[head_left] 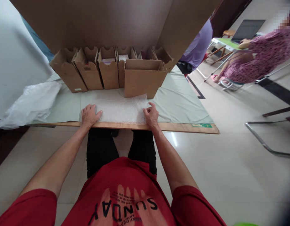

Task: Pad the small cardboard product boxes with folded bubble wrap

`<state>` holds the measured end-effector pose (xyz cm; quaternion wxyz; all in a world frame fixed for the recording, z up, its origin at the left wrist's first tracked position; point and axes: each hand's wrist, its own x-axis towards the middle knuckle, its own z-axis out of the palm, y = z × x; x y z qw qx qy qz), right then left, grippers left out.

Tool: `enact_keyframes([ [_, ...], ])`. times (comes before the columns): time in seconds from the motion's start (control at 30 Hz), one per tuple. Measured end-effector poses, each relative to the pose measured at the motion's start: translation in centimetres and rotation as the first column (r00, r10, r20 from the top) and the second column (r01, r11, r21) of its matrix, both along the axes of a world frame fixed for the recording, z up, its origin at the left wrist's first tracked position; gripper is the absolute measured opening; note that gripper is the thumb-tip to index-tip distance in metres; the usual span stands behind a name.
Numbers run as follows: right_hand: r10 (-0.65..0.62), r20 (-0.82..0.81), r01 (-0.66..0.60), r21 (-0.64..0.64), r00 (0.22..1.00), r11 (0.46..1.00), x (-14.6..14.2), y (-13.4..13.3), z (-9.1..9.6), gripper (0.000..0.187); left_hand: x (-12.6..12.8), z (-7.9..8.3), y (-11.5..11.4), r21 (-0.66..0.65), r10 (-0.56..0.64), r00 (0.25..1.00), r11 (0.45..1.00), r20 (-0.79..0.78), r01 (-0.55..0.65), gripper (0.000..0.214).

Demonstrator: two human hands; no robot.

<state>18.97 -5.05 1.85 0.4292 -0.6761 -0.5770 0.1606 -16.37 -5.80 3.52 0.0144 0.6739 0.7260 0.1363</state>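
A sheet of bubble wrap (121,108) lies flat on the green mat (177,103) at the table's near edge. My left hand (89,115) rests on the sheet's left end, fingers curled down with the thumb stretched onto the wrap. My right hand (151,115) pinches the sheet's right edge between thumb and fingers. Just behind the wrap stands an open cardboard box (142,80).
A row of several narrow cardboard bins (88,70) stands behind the box under a large cardboard panel (100,22). Crumpled clear plastic (29,103) lies at the left. Two people sit at a desk with a laptop (247,29) at the right.
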Motion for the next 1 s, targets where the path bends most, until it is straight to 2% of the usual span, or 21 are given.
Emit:
enact_keyframes([
  [0.23, 0.016, -0.112, -0.01, 0.06, 0.994, 0.998, 0.6, -0.4, -0.5, 0.052, -0.1, -0.4, -0.1, 0.018, -0.026, 1.0, 0.999, 0.001, 0.026, 0.058],
  [0.4, 0.006, -0.2, 0.007, 0.066, 0.98, 0.998, 0.7, -0.9, 0.1, 0.051, -0.5, -1.2, -0.1, 0.084, -0.053, 0.998, 0.995, 0.018, 0.051, 0.058],
  [0.57, -0.015, -0.25, 0.031, 0.063, 0.968, 0.997, 0.8, -1.1, 0.4, 0.056, -0.6, -1.5, -0.4, 0.196, -0.073, 0.99, 0.979, 0.124, 0.047, 0.063],
  [0.63, -0.013, -0.253, 0.025, 0.045, 0.967, 0.999, 0.9, -1.1, 0.4, 0.057, 0.5, -1.0, -0.5, 0.242, -0.115, 0.984, 0.967, 0.137, 0.08, 0.062],
  [0.7, -0.004, -0.236, 0.009, 0.018, 0.972, 1.0, 0.8, -1.0, 0.5, 0.056, 2.5, -0.2, -0.3, 0.239, -0.206, 0.968, 0.956, 0.142, 0.169, 0.058],
  [0.8, -0.006, -0.201, 0.003, -0.016, 0.98, 1.0, 1.0, -1.1, 0.7, 0.055, 6.5, 1.0, 0.7, 0.118, -0.373, 0.912, 0.927, 0.171, 0.357, 0.056],
  [0.9, -0.018, -0.163, 0.011, -0.046, 0.987, 0.999, 1.5, -1.3, 0.9, 0.054, 10.3, 1.7, 1.9, -0.057, -0.506, 0.844, 0.851, 0.181, 0.522, 0.059],
  [1.0, -0.046, -0.13, 0.04, -0.052, 0.99, 0.998, 2.1, -1.4, 1.0, 0.052, 12.8, 1.6, 2.6, -0.115, -0.606, 0.778, 0.771, 0.168, 0.626, 0.062],
])
